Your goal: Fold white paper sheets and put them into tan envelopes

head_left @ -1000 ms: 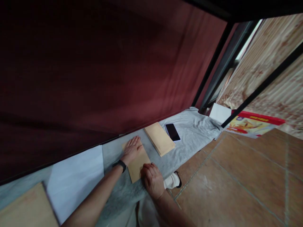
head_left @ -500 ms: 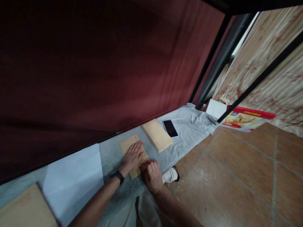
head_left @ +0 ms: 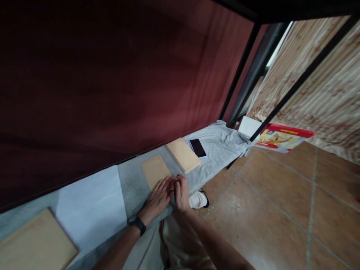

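Item: brown envelope (head_left: 154, 169), flat on the grey-clothed surface (head_left: 216, 144), just beside a stack of like envelopes (head_left: 183, 155) and a phone (head_left: 197, 147). Left hand (head_left: 158, 196) and right hand (head_left: 182, 191) rest flat on its near end, fingers extended and together, gripping nothing. Handling, by judgement: light, thin, pliable, creases easily; lift by a free edge or corner.

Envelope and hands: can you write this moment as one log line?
left hand flat on brown envelope | right hand beside it at near end | envelope stack, phone beyond | grey cloth
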### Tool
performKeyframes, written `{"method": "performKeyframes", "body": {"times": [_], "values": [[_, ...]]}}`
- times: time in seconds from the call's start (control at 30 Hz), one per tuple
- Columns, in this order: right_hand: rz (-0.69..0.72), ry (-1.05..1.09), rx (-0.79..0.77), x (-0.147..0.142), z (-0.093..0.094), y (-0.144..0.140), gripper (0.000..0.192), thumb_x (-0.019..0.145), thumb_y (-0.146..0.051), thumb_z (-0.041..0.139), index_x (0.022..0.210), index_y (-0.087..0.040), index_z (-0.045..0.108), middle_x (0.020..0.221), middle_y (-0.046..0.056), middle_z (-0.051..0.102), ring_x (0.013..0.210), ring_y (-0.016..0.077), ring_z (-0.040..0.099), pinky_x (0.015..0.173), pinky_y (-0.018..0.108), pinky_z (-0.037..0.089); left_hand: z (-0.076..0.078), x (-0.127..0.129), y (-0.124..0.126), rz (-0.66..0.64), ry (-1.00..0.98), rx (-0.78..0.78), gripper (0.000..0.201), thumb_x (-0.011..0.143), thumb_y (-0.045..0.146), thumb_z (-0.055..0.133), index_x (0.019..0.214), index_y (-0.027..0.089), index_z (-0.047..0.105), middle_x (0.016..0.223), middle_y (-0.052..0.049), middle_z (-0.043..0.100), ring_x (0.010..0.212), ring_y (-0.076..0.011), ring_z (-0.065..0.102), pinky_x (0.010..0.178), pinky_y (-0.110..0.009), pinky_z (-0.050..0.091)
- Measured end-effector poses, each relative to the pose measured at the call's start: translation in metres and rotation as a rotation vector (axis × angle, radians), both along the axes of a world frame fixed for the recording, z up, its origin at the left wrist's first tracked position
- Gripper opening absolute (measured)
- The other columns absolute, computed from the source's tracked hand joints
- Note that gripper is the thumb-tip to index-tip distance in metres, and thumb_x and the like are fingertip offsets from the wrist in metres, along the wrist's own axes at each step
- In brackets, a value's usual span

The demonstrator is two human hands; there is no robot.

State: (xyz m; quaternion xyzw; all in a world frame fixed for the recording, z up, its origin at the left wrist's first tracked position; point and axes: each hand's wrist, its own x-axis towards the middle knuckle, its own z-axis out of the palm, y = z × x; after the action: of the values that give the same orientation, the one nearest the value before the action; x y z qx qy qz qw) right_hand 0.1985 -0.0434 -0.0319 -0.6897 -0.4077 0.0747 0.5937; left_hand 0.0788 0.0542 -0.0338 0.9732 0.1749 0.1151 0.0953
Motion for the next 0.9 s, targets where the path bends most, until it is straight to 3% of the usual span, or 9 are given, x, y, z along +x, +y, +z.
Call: {"method": "performKeyframes", "body": {"times": [0.13,0.27,0.37,0.5,0.7,0.9], "values": [[-0.034,0.093,0.042,0.004,0.001,0.004,0.043,0.108,-0.043,0.029,0.128,-0.016,0.057,0.122,0.019,0.065,0.121,0.0291,0.06,0.106,0.054,0.048,0.012,-0.007,-0.021,-0.016,0.004,-0.062,0.057,0.1,0.031,0.046,0.157,0.021,0.042,0.159,-0.01,0.046,0.151,-0.0256,0.037,0.127,-0.047,0.023],[-0.028,0.087,-0.012,0.008,0.002,0.004,0.048,0.109,-0.043,0.026,0.121,-0.013,0.061,0.113,0.017,0.068,0.11,0.0285,0.064,0.098,0.05,0.053,0.016,-0.011,-0.036,-0.018,-0.005,-0.107,0.055,0.1,0.028,0.044,0.155,0.022,0.044,0.158,-0.009,0.048,0.15,-0.0241,0.039,0.127,-0.047,0.024],[0.057,0.021,-0.079,0.009,0.005,0.001,0.054,0.109,-0.043,0.021,0.115,-0.013,0.066,0.106,0.015,0.071,0.102,0.0276,0.067,0.094,0.044,0.055,0.013,-0.011,-0.042,0.011,-0.015,-0.15,0.054,0.099,0.031,0.047,0.152,0.02,0.046,0.158,-0.011,0.049,0.149,-0.0245,0.04,0.127,-0.048,0.025],[0.233,-0.131,-0.127,0.007,0.008,-0.012,0.043,0.108,-0.042,0.035,0.109,-0.019,0.072,0.111,0.009,0.074,0.108,0.0238,0.067,0.103,0.04,0.05,0.009,-0.012,-0.044,0.02,-0.03,-0.214,0.049,0.098,0.029,0.048,0.145,0.017,0.054,0.152,-0.014,0.054,0.146,-0.0256,0.046,0.127,-0.049,0.027],[0.332,-0.54,-0.238,0.004,0.0,-0.037,0.044,0.109,-0.028,0.032,0.146,-0.021,0.053,0.144,0.009,0.062,0.137,0.0191,0.053,0.122,0.046,0.031,0.011,-0.025,-0.05,0.049,-0.106,-0.31,0.04,0.093,0.025,0.052,0.13,0.016,0.065,0.146,-0.016,0.06,0.142,-0.0285,0.051,0.125,-0.053,0.031],[0.249,-0.628,-0.281,-0.002,-0.014,-0.039,0.048,0.107,-0.029,0.039,0.153,-0.018,0.046,0.151,0.01,0.056,0.141,0.0239,0.049,0.124,0.05,0.028,0.017,-0.031,-0.031,0.135,-0.269,-0.543,0.04,0.094,0.027,0.053,0.13,0.023,0.068,0.143,-0.01,0.064,0.136,-0.025,0.057,0.124,-0.04,0.034]]}}
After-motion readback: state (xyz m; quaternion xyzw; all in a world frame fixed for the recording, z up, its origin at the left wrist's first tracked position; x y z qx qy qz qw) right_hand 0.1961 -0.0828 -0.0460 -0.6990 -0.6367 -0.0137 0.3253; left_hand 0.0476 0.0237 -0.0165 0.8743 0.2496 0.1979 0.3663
